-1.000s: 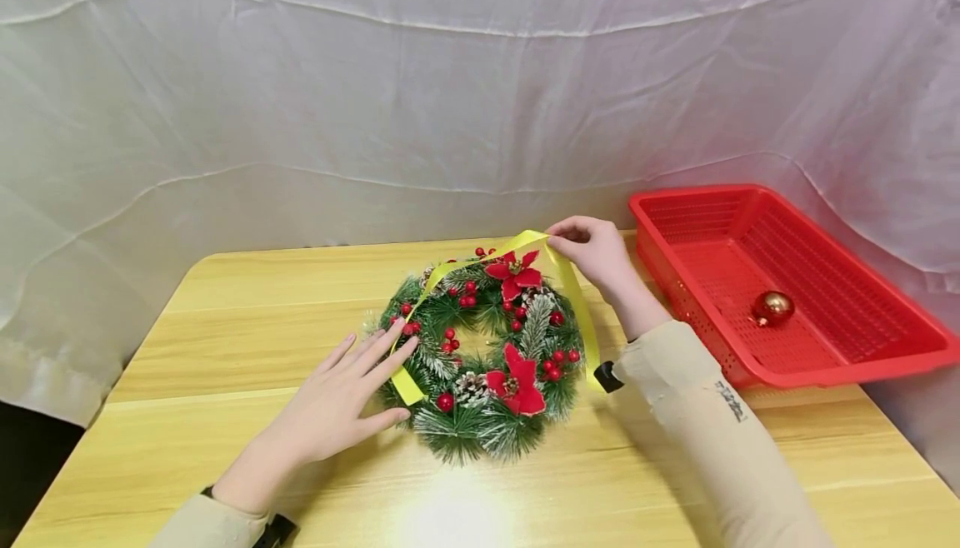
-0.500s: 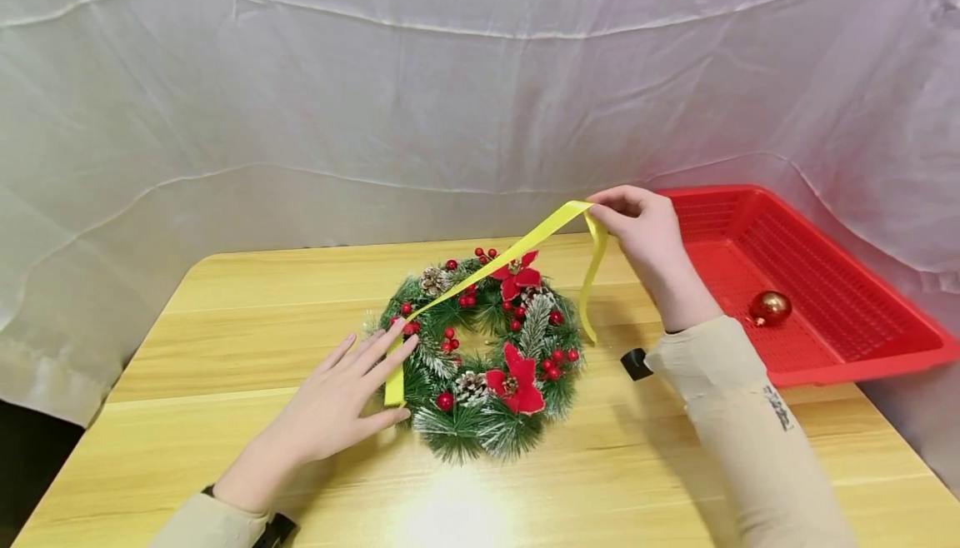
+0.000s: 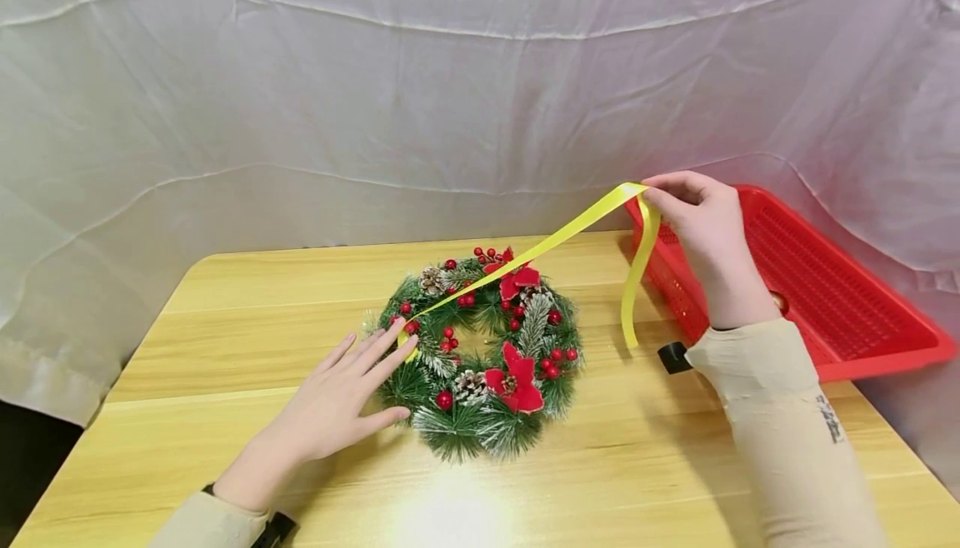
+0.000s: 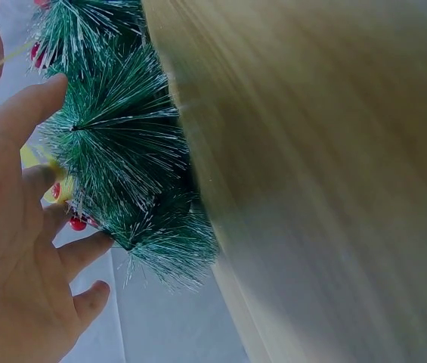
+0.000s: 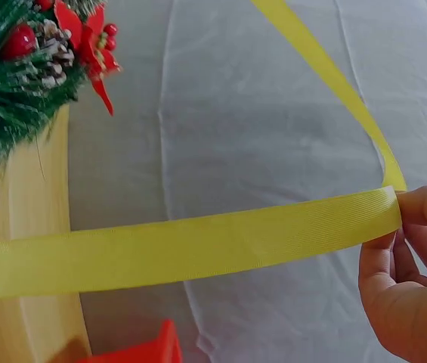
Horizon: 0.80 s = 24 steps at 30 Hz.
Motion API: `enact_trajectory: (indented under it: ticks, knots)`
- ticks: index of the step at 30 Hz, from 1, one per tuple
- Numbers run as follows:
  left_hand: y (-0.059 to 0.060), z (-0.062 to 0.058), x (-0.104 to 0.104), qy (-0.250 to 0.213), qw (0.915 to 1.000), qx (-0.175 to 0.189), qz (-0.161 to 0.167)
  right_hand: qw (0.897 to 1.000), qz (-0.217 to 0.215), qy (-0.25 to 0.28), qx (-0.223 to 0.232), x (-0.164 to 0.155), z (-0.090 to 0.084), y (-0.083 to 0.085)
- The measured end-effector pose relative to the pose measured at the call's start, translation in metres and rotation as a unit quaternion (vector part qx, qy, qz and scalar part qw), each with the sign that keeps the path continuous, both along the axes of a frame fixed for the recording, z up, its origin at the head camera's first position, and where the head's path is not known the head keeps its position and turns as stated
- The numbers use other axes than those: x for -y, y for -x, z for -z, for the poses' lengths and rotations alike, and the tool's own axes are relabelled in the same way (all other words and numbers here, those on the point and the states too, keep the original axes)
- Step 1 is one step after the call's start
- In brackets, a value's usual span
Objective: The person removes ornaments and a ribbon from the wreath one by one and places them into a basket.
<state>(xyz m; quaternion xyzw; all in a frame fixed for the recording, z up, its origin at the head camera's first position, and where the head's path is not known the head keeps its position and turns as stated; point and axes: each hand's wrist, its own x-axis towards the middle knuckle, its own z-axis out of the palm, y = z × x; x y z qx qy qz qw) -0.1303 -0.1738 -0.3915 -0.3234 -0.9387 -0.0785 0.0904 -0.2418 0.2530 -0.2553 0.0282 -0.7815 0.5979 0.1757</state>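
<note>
A green wreath (image 3: 457, 427) with red berries, pinecones and red poinsettias lies flat on the table. Spread fingers of my left hand (image 3: 337, 406) rest on its left side, over the yellow ribbon (image 3: 558, 236). From there the ribbon runs taut, up and across the wreath, to my right hand (image 3: 712, 240), raised near the red basket. Thumb and fingers of that hand pinch it, and a free tail hangs below. A short yellow loop shows by the left fingers. In the left wrist view, frosted needles (image 4: 115, 144) lie against my left fingers. The ribbon's fold at my right fingertips (image 5: 413, 203) is clear in the right wrist view.
A red plastic basket (image 3: 885, 369) stands at the table's right, partly behind my right forearm. Inside it, a shiny round ornament (image 3: 781, 303) is mostly hidden by my wrist. A pale cloth (image 3: 450, 115) hangs behind the wooden table (image 3: 247, 306).
My right hand has moved right and up, drawing the ribbon along with it. The ribbon has straightened, and its end at the left hand has shortened. The left hand has stayed in place.
</note>
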Motion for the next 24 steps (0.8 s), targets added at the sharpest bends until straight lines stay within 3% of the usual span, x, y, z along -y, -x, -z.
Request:
enact_trajectory:
  ticks: [11, 16, 24]
  knots:
    - [0.000, 0.000, -0.001, -0.001, 1.0000, -0.001, 0.000, 0.994, -0.022, 0.103, -0.008, -0.035, -0.012, -0.006]
    - [0.001, 0.001, -0.001, -0.004, 1.0000, -0.003, 0.000, 0.989, -0.007, 0.147, -0.007, -0.057, -0.018, -0.009]
    - [0.001, 0.003, -0.001, -0.004, 1.0000, -0.006, 0.000, 0.970, 0.025, 0.242, 0.008, -0.095, -0.022, -0.015]
